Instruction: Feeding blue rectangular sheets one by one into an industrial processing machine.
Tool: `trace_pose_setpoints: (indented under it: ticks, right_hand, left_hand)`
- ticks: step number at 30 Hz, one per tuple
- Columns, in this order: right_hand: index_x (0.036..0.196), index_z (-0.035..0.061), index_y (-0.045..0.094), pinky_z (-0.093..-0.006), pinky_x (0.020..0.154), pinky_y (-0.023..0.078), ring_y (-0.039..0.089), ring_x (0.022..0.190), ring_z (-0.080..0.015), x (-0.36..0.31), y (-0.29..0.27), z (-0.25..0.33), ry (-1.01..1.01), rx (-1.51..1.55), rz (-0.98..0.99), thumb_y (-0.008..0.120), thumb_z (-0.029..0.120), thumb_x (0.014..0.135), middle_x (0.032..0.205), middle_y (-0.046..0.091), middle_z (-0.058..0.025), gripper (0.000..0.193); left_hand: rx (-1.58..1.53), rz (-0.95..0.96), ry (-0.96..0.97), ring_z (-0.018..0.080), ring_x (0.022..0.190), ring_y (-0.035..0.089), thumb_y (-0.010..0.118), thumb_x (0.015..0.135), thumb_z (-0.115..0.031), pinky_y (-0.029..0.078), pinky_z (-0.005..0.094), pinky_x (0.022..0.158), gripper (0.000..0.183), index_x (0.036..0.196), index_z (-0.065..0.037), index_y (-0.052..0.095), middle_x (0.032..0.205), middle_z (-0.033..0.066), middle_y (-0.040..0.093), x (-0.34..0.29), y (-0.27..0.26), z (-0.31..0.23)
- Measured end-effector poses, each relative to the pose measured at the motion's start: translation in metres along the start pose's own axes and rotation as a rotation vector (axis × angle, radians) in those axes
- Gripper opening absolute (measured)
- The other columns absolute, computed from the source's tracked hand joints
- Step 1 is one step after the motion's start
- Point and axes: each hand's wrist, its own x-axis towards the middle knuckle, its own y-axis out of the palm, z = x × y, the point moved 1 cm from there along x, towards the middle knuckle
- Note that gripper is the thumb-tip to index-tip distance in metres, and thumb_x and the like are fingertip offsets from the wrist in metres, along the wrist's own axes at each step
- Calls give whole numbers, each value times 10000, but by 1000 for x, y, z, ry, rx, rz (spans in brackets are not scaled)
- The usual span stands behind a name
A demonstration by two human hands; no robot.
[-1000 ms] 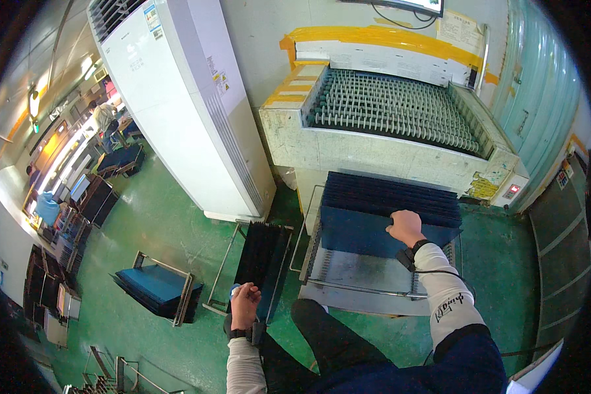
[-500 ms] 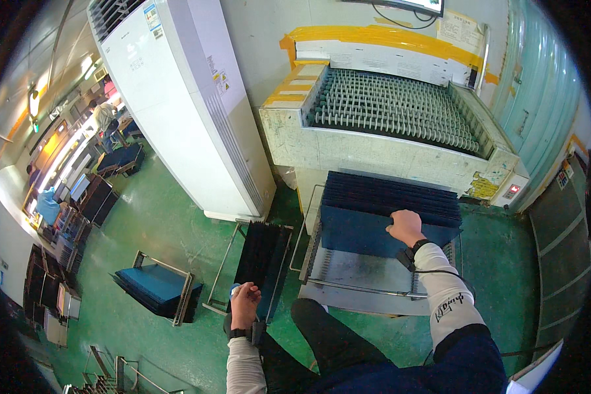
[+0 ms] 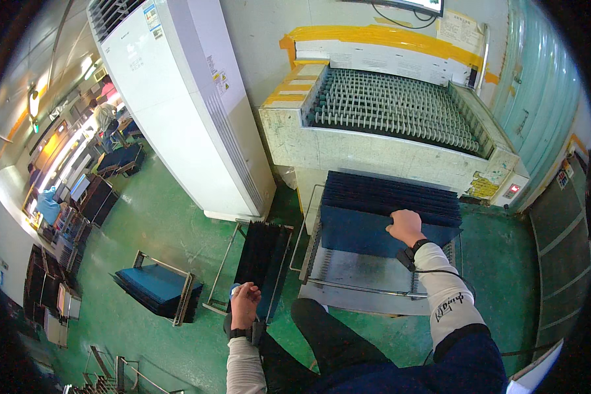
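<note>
My right hand [image 3: 407, 227] is closed at the upper edge of the front dark blue panel [image 3: 354, 233], thumb side to the left. That panel stands in a metal rack [image 3: 361, 287] with several more dark panels [image 3: 387, 190] close behind it. My left hand [image 3: 245, 303] is curled shut above my left thigh, near a smaller rack [image 3: 215, 307] of upright dark panels [image 3: 262, 253]. A bit of blue and white shows beside its fingers; what it holds, if anything, I cannot make out. Both wrists wear dark bands, and a cable runs from the right one.
Behind the rack stands a machine [image 3: 400, 141] with a bed of rollers [image 3: 394, 105]. A tall white air conditioner [image 3: 184, 111] is to its left. Another rack of blue panels [image 3: 154, 285] sits on the green floor at left. A person [image 3: 104, 117] stands far left by lit benches.
</note>
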Motion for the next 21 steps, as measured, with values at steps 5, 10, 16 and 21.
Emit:
trace_pose_setpoints:
  ticks: [5,10,16,21]
  right_hand:
    - [908,95,740,-436,773,528,672,890,-326,0,1,0,-7,0,-6,766,344,667,890,707,-146,348]
    - [838,82,729,-438,744,543,679,840,-330,-2,0,0,-32,14,-53,712,294,670,841,699,-156,271]
    - [928,97,741,-434,780,525,673,893,-323,-1,0,1,-4,14,-14,767,340,670,895,709,-142,356]
    - [896,88,737,-439,767,533,677,872,-330,0,2,-2,-6,10,-22,743,319,670,878,705,-154,323]
  left_hand:
    - [6,-1,4,184,764,577,545,972,-171,481,312,679,148,1024,-39,587,846,45,593,-1,0,-1]
    - [4,11,4,152,729,600,613,922,-168,479,280,658,81,933,-89,606,817,21,617,-4,7,-3]
    - [20,-17,7,149,735,604,615,919,-165,484,282,661,76,939,-93,603,820,19,613,-7,8,-4]
    - [84,3,45,151,755,614,600,929,-172,489,281,671,90,964,-88,604,833,21,618,-7,9,-3]
